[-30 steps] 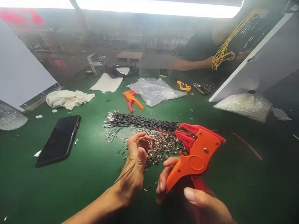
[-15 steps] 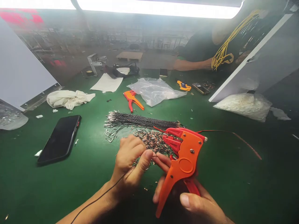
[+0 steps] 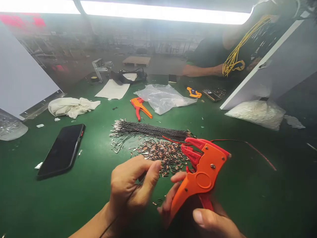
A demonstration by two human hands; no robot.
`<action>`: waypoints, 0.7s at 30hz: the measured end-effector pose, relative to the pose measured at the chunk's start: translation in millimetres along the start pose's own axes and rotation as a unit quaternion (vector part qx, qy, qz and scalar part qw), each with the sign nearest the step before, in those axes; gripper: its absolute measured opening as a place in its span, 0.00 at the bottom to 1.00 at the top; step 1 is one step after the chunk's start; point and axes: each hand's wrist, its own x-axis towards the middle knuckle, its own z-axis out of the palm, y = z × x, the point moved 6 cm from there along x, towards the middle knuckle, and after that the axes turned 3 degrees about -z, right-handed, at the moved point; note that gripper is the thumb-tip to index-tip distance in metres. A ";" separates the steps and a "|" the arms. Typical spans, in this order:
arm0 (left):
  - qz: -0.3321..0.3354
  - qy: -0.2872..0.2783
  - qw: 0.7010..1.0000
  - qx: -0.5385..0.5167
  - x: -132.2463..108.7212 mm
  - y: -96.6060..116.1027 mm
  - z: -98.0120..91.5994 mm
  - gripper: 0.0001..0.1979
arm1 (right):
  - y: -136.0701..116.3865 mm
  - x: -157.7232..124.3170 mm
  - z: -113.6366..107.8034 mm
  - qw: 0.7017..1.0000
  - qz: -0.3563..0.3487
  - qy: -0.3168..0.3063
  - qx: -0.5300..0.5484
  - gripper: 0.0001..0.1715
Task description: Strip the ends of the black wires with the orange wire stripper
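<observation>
My right hand [image 3: 210, 215] grips an orange and red wire stripper [image 3: 203, 178] by its handles, its red jaws [image 3: 192, 148] facing left. Pinched between the thumb and index finger of my left hand [image 3: 133, 185] is a thin black wire [image 3: 109, 226], which runs back along the forearm. The wire's tip is hidden by the fingers. Behind my hands lies a heap of short black and copper wire scraps [image 3: 163, 153]. Beyond it is a bundle of black wires [image 3: 151, 130] with silvery ends at the left. A red wire [image 3: 262, 157] lies right of the stripper.
At left lie a black phone [image 3: 61, 148] and a white cloth [image 3: 73, 106]. Farther back are a second wire stripper [image 3: 140, 107], a clear plastic bag [image 3: 164, 97] and a yellow tool [image 3: 193, 92]. Across the table, a co-worker's arm [image 3: 205, 70] is near yellow wires [image 3: 235, 59]. A filled bag [image 3: 257, 114] stands right.
My left hand has drawn back toward me and left, away from the stripper. The stripper has tilted and shifted slightly right, and my right fingers have moved off the wire.
</observation>
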 end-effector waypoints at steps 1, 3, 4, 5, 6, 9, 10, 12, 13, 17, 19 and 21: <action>-0.002 0.001 1.000 0.005 -0.5 1.0 -0.2 0.11 | 2.1 0.3 3.3 0.999 -0.005 -0.017 0.027 0.26; 0.002 0.003 1.000 0.016 -2.6 4.1 0.8 0.11 | 5.4 -0.2 7.5 0.996 -0.018 -0.047 0.074 0.22; 0.010 0.005 1.000 0.020 -4.0 6.3 1.5 0.11 | 8.0 -0.6 7.2 0.996 -0.013 -0.050 0.074 0.21; 0.019 0.005 1.000 0.021 -5.3 8.6 2.4 0.10 | 9.9 -1.0 6.0 0.997 -0.010 -0.050 0.063 0.20; 0.030 0.004 0.999 0.019 -6.6 11.1 3.1 0.09 | 11.0 -1.3 4.3 0.997 -0.009 -0.050 0.049 0.21; 0.057 -0.004 0.998 0.001 -7.9 17.1 2.9 0.09 | 10.0 -1.2 -0.4 0.998 -0.017 -0.053 -0.002 0.25; 0.067 -0.012 0.998 0.000 -7.5 19.1 2.7 0.08 | 9.1 -0.8 -1.6 0.998 -0.020 -0.052 -0.020 0.27; 0.085 -0.040 0.995 0.016 -5.8 23.1 3.3 0.09 | 6.9 0.3 -2.9 0.997 -0.026 -0.049 -0.047 0.29; 0.090 -0.059 0.994 0.031 -4.7 24.5 4.4 0.10 | 5.7 0.8 -3.0 0.997 -0.029 -0.046 -0.060 0.29; 0.107 -0.090 0.988 0.067 -2.1 29.5 6.8 0.12 | 3.1 2.5 -0.5 0.996 -0.012 -0.033 -0.085 0.31; 0.121 -0.090 0.986 0.067 -3.0 32.1 8.4 0.11 | 2.3 3.2 1.7 0.996 0.005 -0.029 -0.089 0.34; 0.129 -0.086 0.986 0.065 -4.8 33.2 10.5 0.11 | 2.1 3.7 3.5 0.996 0.025 -0.025 -0.083 0.36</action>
